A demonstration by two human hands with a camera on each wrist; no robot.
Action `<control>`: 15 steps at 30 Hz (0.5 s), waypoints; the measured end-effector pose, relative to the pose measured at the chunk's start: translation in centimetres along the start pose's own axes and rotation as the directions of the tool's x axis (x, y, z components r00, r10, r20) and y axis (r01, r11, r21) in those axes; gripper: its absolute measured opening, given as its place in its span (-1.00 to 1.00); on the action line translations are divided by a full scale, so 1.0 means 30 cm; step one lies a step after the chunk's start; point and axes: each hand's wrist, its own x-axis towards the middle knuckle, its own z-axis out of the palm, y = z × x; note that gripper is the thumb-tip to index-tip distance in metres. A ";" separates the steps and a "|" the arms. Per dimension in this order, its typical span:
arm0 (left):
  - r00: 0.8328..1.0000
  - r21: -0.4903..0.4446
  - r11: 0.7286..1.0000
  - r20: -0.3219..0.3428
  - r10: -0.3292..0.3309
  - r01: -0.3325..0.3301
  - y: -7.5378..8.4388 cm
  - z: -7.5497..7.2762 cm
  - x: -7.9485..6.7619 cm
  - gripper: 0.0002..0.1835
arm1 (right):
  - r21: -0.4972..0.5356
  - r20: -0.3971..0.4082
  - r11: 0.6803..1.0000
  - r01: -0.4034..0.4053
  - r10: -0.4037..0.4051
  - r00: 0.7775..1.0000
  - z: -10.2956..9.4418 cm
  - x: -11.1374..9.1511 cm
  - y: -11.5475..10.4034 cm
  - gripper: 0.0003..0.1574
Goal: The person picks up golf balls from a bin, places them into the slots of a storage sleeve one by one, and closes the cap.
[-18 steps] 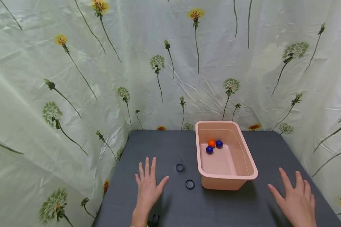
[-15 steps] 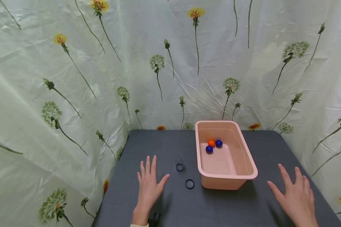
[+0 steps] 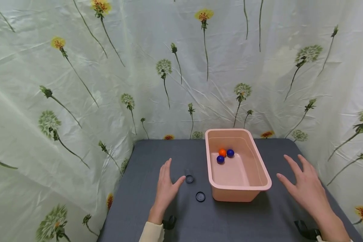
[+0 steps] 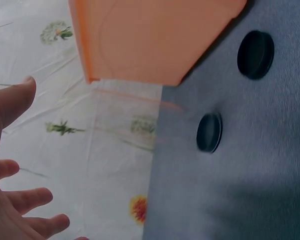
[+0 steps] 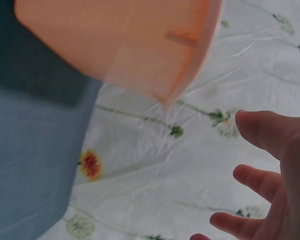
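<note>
The person has 2 hands in view, 1 on each side of 1 pink bin [image 3: 239, 194]. The left hand [image 3: 165, 191] is raised over the table [image 3: 163, 151], its thumb apart from its fingers, which reach forward fairly straight. The right hand [image 3: 310, 190] is raised to the right of the bin, its thumb and fingers also spread apart, and there is a gap between it and the bin wall.

The bin stands on the grey table, between the hands. It holds 3 balls, grouped toward its far left corner: 1 orange ball [image 3: 222, 153] and 2 blue balls [image 3: 220, 159].

To the left of the bin are 2 dark round pieces. The farther piece is the base of 1 clear container [image 4: 125, 117], which stands upright, its wall faint and hard to make out. The nearer piece is 1 loose black lid [image 3: 200, 196], lying flat and apart from the container. The left hand is nearest to the container; the left wrist view shows the thumb apart from it.

The 2 wrists each carry 1 black strap [image 3: 170, 222]. A white flowered sheet [image 3: 148, 74] hangs behind the table.
</note>
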 end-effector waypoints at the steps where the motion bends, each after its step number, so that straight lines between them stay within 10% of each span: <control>1: 1.000 -0.018 1.000 0.005 -0.013 0.014 -0.005 0.011 0.008 -0.01 | 0.011 0.009 1.000 0.004 -0.005 1.000 -0.002 0.011 -0.010 0.03; 15: 0.991 -0.255 0.961 0.101 -0.084 0.107 -0.081 0.147 0.099 -0.02 | 0.067 0.094 0.991 0.115 -0.121 0.988 -0.012 0.176 -0.148 -0.05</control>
